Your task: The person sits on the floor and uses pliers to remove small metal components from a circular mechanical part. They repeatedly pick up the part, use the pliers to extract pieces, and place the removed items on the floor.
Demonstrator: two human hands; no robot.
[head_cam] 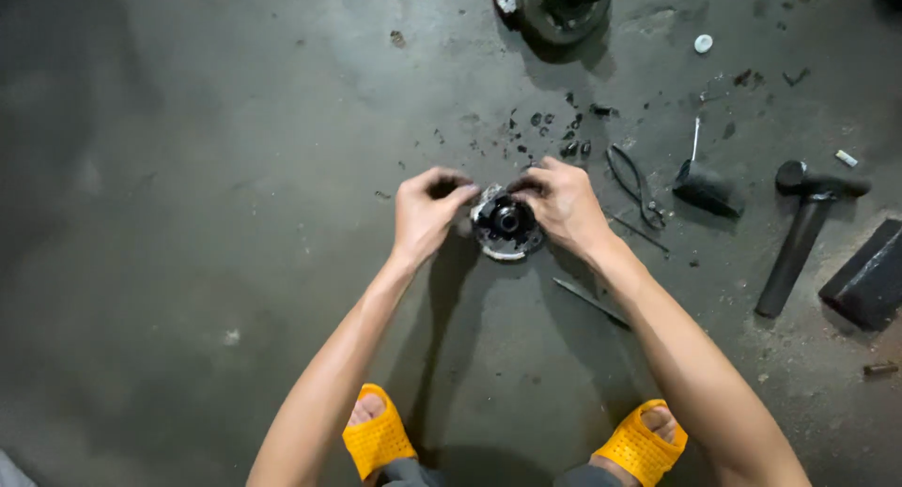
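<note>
Gripping the round metal hub on the floor, my left hand and right hand both clamp its rim.

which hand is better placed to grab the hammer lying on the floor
Right. The right hand is on the round metal part nearer the hammer, which lies on that side; the left hand would have to cross over.

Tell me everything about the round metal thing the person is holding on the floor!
The round metal part looks like a greasy machine hub: a silvery, worn outer rim around a black middle with a dark hole at its centre. It sits flat on the dark concrete floor, hole facing up, just ahead of the person's yellow sandals. The left hand pinches its left edge and the right hand grips its right edge. Finer details are too small to tell.
</note>
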